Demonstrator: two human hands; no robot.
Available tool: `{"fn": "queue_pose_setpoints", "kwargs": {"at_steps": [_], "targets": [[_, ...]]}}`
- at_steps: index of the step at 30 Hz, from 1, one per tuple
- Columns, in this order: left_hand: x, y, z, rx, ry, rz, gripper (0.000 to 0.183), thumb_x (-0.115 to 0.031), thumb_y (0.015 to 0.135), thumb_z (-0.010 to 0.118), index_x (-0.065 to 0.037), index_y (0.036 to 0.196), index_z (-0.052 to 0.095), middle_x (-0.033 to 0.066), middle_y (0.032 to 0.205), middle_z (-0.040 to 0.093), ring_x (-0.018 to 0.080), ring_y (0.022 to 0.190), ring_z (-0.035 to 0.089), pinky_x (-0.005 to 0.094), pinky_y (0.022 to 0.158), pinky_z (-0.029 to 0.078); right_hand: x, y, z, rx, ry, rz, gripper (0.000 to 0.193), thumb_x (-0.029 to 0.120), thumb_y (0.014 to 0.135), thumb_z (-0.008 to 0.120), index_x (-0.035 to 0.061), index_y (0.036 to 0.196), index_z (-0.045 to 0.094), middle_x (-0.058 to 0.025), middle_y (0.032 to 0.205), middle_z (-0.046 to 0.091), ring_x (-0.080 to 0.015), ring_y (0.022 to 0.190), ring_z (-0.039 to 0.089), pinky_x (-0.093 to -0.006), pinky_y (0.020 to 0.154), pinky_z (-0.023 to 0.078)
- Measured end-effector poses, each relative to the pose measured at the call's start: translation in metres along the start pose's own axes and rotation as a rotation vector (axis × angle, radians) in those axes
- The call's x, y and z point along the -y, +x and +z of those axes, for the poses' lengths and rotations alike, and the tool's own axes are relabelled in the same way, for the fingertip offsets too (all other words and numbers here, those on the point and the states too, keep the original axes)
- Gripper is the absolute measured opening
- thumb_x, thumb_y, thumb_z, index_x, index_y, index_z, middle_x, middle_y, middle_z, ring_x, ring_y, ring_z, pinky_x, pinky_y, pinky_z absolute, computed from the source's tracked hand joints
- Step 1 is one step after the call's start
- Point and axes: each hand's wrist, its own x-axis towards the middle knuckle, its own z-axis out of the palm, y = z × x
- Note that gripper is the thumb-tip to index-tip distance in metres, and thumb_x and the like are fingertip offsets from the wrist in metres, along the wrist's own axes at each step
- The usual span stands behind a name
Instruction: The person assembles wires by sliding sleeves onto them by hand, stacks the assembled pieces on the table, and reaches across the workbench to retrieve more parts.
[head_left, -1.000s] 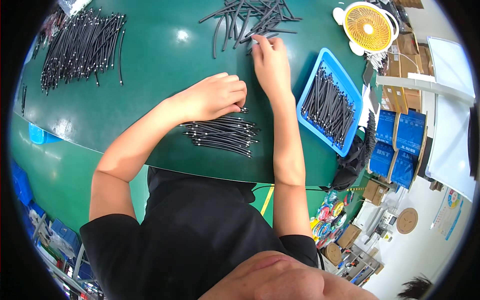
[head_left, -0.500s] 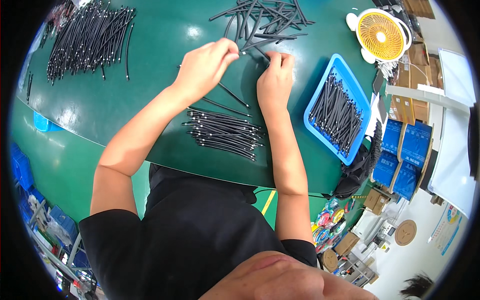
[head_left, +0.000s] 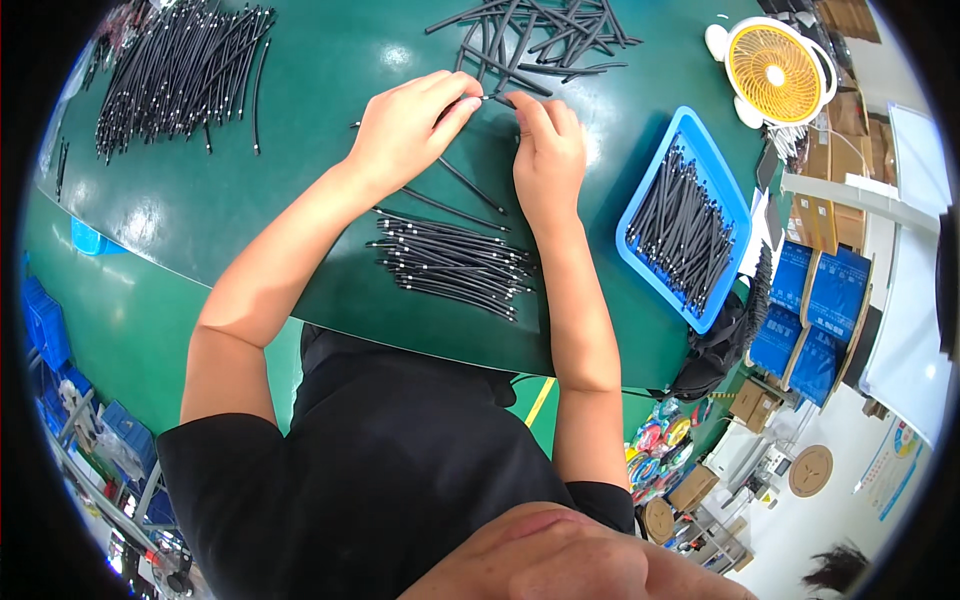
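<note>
My left hand (head_left: pixel 412 132) is closed in a pinch around a thin black cable, whose silvery tip (head_left: pixel 487 97) pokes out past the fingertips. Opposite it, my right hand (head_left: pixel 548 155) pinches something short and dark (head_left: pixel 503 99), probably a black tube, right at that tip; fingers hide most of it. Just beyond both hands lies a loose heap of plain black tubes (head_left: pixel 575 40). Below them, two single black cables (head_left: pixel 470 185) rest slantwise on the green table. Nearer to me is a flat row of black cables with silvery ends (head_left: pixel 455 262).
A blue tray (head_left: pixel 628 240) full of short black pieces with silvery ends stands at right. Behind it is a yellow and white fan (head_left: pixel 775 75). A large pile of black cables (head_left: pixel 185 75) covers the far left. A black bag (head_left: pixel 700 365) sits at the table's right edge.
My right fingers have come closer to the left hand's fingertips, and the dark piece now meets the cable tip. The view has shifted slightly.
</note>
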Motion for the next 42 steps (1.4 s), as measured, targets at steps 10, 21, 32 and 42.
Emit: {"fn": "queue_pose_setpoints", "kwargs": {"at_steps": [10, 21, 32, 42], "targets": [[0.013, 0.001, -0.001, 0.064, 0.052, 0.199, 0.012, -0.017, 0.103, 0.068, -0.007, 0.108, 0.069, 0.008, 0.097, 0.073, 0.0319, 0.088, 0.071, 0.0414, 0.076, 0.056, 0.002, 0.002, -0.004, 0.089, -0.006, -0.09, 0.026, 0.002, 0.087, 0.07, 0.016, 0.109, 0.077, -0.0004, 0.087, 0.061, -0.0227, 0.087, 0.059, -0.0389, 0.082, 0.04], [0.011, 0.007, -0.011, -0.274, 0.029, 0.002, 0.032, -0.023, 0.11, 0.052, -0.004, 0.133, 0.062, 0.0109, 0.125, 0.07, 0.0298, 0.119, 0.063, 0.0442, 0.109, 0.041, 0.003, 0.002, -0.002, 0.001, -0.103, -0.126, 0.02, 0.008, 0.088, 0.072, 0.0167, 0.106, 0.075, 0.0011, 0.087, 0.062, -0.0219, 0.085, 0.06, -0.0396, 0.079, 0.041], [0.012, 0.008, 0.003, 0.186, -0.971, -0.127, 0.076, -0.054, 0.117, 0.01, -0.002, 0.139, 0.06, 0.0172, 0.14, 0.066, 0.0273, 0.137, 0.058, 0.0417, 0.119, 0.04, 0.019, 0.002, -0.005, 0.082, -0.072, -0.215, 0.018, 0.017, 0.088, 0.081, 0.0166, 0.105, 0.074, 0.0008, 0.079, 0.061, -0.0176, 0.071, 0.068, -0.0343, 0.061, 0.054], [0.006, 0.005, 0.004, 0.33, -1.029, -0.139, 0.082, -0.063, 0.114, 0.011, -0.002, 0.143, 0.056, 0.0166, 0.146, 0.062, 0.0284, 0.143, 0.054, 0.0438, 0.124, 0.037, 0.018, -0.001, -0.003, 0.076, -0.08, -0.237, 0.017, 0.019, 0.088, 0.082, 0.0186, 0.103, 0.074, 0.0016, 0.077, 0.06, -0.0161, 0.069, 0.069, -0.0338, 0.057, 0.053]]}}
